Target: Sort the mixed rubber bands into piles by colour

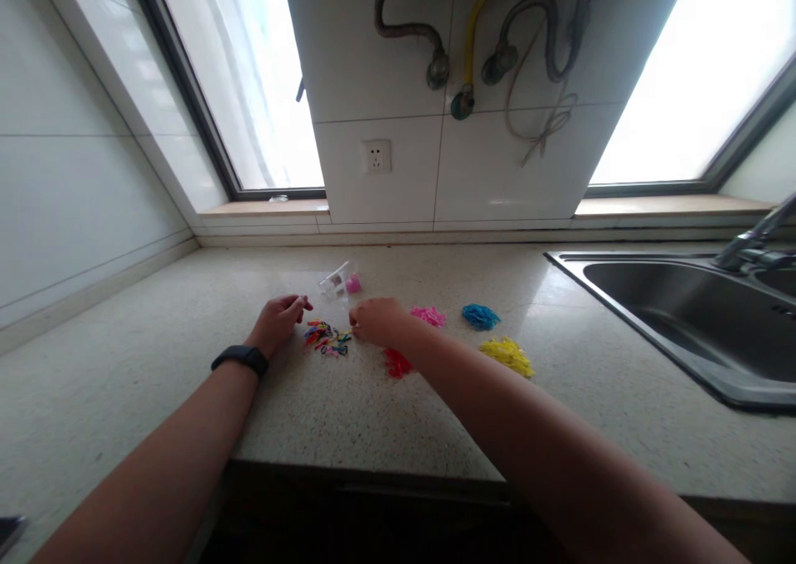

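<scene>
A small pile of mixed-colour rubber bands (324,336) lies on the counter between my two hands. My left hand (277,322), with a black band on its wrist, rests just left of this pile; its fingers are loosely bent, a little apart, with nothing visible in them. Pinched fingers of my right hand (376,321) touch down at the pile's right edge; what they hold is too small to make out. Under and beyond my right forearm lie sorted piles: red bands (396,363), pink bands (429,316), blue bands (481,316) and yellow bands (507,356).
Behind the mixed pile lies a clear plastic container (336,280) with a pink round piece (353,283) beside it. A steel sink (672,315) with a faucet (755,240) is set into the counter (348,423) at right. The wall carries a socket (376,157) and hoses.
</scene>
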`<state>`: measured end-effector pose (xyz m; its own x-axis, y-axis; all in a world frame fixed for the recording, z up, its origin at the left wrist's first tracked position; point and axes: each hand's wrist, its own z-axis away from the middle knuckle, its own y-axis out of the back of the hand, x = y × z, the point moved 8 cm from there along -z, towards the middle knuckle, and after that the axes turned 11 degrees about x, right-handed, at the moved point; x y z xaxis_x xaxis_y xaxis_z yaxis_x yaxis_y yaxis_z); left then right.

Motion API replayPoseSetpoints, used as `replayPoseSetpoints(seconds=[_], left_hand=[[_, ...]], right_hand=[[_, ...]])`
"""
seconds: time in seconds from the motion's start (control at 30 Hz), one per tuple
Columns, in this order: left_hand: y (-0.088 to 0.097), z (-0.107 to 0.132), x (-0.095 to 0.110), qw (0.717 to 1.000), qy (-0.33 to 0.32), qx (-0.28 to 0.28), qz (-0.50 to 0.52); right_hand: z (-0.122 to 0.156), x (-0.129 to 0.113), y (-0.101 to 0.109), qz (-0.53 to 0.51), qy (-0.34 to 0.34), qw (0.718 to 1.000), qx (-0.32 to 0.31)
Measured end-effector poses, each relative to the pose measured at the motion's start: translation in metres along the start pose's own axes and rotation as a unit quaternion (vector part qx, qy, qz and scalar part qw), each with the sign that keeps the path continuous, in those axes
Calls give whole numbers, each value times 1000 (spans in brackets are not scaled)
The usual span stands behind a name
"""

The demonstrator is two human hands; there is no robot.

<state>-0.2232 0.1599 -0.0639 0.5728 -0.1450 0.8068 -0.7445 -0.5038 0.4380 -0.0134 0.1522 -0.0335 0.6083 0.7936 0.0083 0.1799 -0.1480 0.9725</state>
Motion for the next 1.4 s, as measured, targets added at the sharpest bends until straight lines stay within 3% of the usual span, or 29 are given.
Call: replayPoseSetpoints(seconds=[0.23, 0.43, 0.57, 0.67, 0.77, 0.9, 1.03, 1.13, 1.23, 1.4], left_hand=[[-1, -1, -4, 1000, -4, -3, -1], [0, 1, -2, 1000, 2, -1, -6], [0, 1, 0, 1000, -2, 4, -2], [1, 1, 1, 1000, -1, 7, -3], [1, 3, 2, 1000, 2, 1, -12], [2, 3, 0, 1000, 4, 2, -14], [1, 1, -8, 999, -4, -6, -35], [2, -1, -15, 999, -8, -17, -50], [4, -2, -20, 998, -10, -17, -51], [3, 0, -20, 999, -5, -23, -48]], right_hand=[[-3, -3, -2, -1, -8, 1000, 8], [6, -7, 12, 3, -8, 1000, 24], [28, 13, 36, -17, -15, 997, 69], [57, 47, 64, -69, -41, 987, 136], [94, 89, 87, -144, -79, 969, 187], [146, 142, 97, -249, -158, 927, 232], [191, 182, 97, -406, -256, 804, 352], [204, 189, 94, -492, -256, 733, 394], [204, 183, 91, -531, -237, 718, 382], [200, 170, 91, -540, -219, 744, 328]])
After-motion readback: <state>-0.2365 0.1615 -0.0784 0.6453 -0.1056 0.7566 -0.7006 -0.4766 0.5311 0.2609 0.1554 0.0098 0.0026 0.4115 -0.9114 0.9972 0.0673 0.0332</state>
